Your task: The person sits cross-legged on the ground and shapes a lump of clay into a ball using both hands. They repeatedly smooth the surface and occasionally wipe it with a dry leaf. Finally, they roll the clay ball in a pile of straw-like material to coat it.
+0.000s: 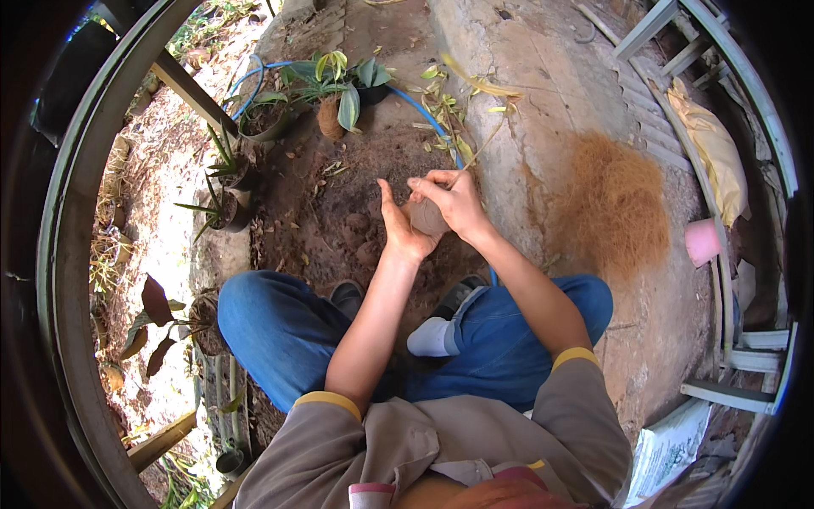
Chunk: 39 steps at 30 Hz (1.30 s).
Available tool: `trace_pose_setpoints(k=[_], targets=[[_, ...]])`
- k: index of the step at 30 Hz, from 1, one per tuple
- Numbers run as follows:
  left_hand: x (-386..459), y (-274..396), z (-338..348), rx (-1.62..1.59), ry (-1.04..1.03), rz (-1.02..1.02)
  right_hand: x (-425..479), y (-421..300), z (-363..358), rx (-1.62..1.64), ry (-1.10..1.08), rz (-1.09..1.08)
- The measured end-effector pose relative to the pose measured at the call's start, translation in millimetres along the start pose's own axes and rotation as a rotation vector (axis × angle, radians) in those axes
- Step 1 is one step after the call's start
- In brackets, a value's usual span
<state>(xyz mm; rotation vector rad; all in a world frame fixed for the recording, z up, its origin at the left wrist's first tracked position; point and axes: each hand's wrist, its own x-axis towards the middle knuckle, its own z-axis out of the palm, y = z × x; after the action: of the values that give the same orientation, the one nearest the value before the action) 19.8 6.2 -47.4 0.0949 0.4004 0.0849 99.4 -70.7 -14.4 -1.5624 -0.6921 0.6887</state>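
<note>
My left hand (402, 230) cups a brown ball (428, 217) from below and the left, its palm turned up. The ball looks like packed soil or fibre, with thin thread-like lines across its surface. My right hand (455, 200) is on its upper right side, thumb and fingers pinched together over it. What the fingertips pinch is too small to tell. A thin stem with a blurred yellowish leaf (483, 81) slants up and right from behind my right hand; where it starts is hidden. Below and left of the hands, round soil lumps (357, 223) lie on dark soil (299, 235).
A heap of orange-brown coconut fibre (610, 203) lies on concrete at right, near a pink pot (702, 242). Ahead are a fibre-wrapped plant ball (331, 119), a blue hose (420, 109) and cut yellow-green leaves (448, 111). Potted plants (234, 209) line the left edge.
</note>
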Motion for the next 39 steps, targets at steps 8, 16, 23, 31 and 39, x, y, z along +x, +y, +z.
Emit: trace_pose_setpoints(k=[8,16,23,31,39], targets=[[-9,7,17,0.120,0.047,0.006,-2,-8,-16,0.126,-0.333,-0.108],[-5,3,9,0.180,0.018,0.046,2,2,-3,-0.115,-0.001,-0.265],[0,-5,3,-0.013,0.125,0.049,-4,2,2,-0.080,-0.034,-0.063],[-6,7,16,0.154,0.069,0.071,0,-11,-14,0.050,-0.203,-0.188],[-6,17,9,0.141,-0.017,0.024,-2,-3,-9,0.543,-0.246,0.121]])
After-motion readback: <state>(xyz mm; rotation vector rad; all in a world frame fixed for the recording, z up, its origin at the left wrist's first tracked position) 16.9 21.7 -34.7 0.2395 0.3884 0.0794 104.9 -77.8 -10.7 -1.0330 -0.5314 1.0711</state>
